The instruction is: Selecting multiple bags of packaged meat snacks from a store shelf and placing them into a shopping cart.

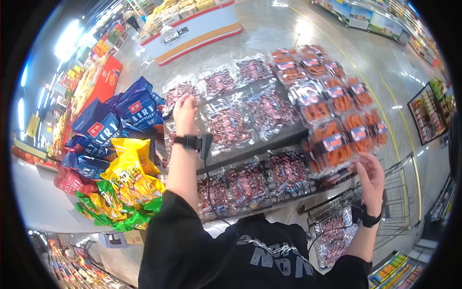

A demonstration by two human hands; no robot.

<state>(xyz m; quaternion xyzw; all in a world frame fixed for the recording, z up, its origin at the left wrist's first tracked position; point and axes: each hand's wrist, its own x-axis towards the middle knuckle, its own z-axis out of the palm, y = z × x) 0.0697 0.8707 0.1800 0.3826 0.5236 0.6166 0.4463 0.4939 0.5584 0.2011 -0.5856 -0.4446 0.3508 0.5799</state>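
My left hand (185,115) reaches to the far left end of a tiered display. Its fingers are closed at the near edge of a clear bag (179,91) of small reddish-purple pieces. Beside it, similar clear bags (228,127) lie in rows on the grey ribbed shelf (269,139). On the right, my right hand (371,180) has its fingers apart and holds nothing. It is next to the near corner of the stacked clear plastic boxes (332,144) of orange-brown food. Dark bands circle both wrists, and a thin cable hangs from each.
Blue bags (98,127) and yellow bags (132,168) of snacks crowd the left end. A wire shopping cart (394,207) at the right holds more clear bags (332,236). Beyond the aisle stands a white and red counter (192,36). A dark-framed rack (428,113) is at far right.
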